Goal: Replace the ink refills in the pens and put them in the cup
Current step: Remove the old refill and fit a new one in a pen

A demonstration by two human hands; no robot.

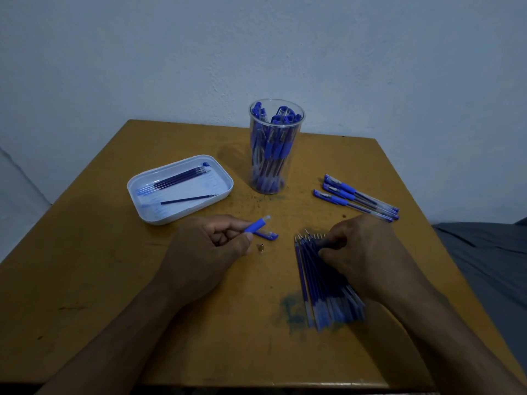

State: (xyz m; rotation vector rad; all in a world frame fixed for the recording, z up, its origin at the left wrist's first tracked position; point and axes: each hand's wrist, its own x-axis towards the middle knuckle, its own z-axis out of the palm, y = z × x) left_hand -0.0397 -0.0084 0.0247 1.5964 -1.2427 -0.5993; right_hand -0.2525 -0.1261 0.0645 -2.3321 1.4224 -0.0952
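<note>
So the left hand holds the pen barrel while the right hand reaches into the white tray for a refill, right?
Not quite. The left hand does hold the pen barrel, but the head view shows the right hand on the pile of refills lying on the table, not in the white tray.

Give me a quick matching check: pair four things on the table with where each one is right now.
Things:
1. clear plastic cup full of blue pens
2. white rectangular plastic tray with loose refills
3. blue-grip pen barrel
4. three capped blue pens

Places:
A. held in the left hand
B. lying on the table right of the cup
C. on the table left of the cup
D. standing at the far middle of the table

Pairs: 1-D, 2-C, 3-A, 4-B

The right hand grips the pile of blue ink refills.
</note>
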